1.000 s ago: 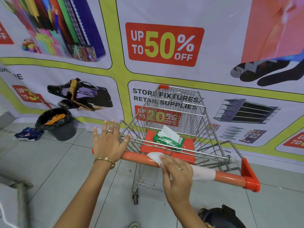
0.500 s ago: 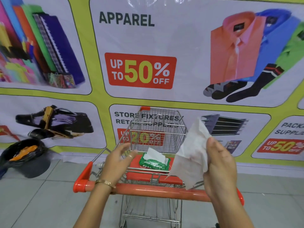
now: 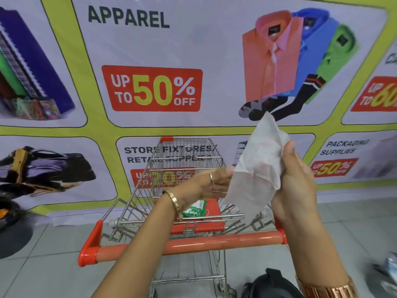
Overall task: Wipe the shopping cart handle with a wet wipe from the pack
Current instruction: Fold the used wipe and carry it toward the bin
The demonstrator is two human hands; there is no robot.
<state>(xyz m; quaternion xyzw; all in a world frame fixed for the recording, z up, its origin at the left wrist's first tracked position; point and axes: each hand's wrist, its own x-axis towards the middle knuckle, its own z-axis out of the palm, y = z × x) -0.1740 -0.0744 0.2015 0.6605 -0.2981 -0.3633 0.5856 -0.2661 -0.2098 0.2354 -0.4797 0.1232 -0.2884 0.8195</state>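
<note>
A white wet wipe [image 3: 256, 166] hangs unfolded in the air above the cart, held by both hands. My right hand [image 3: 295, 183] grips its right edge, thumb up. My left hand [image 3: 209, 183] pinches its lower left edge, fingers reaching behind the sheet. Below them runs the orange cart handle [image 3: 214, 243], touched by neither hand. The green wipe pack [image 3: 194, 209] lies on the red child seat flap [image 3: 211, 227] of the wire shopping cart [image 3: 187, 151], partly hidden by my left wrist.
A large printed banner [image 3: 150, 87] covers the wall right behind the cart. A black bin [image 3: 8, 211] stands at the far left on the grey tiled floor. A black bag [image 3: 270, 284] lies by my right forearm, and a crumpled wrapper [image 3: 386, 269] at the right edge.
My right hand lifted the wipe off the handle and raised it. My left hand left the handle, rose and took the wipe's left edge. The view tilted upward.
</note>
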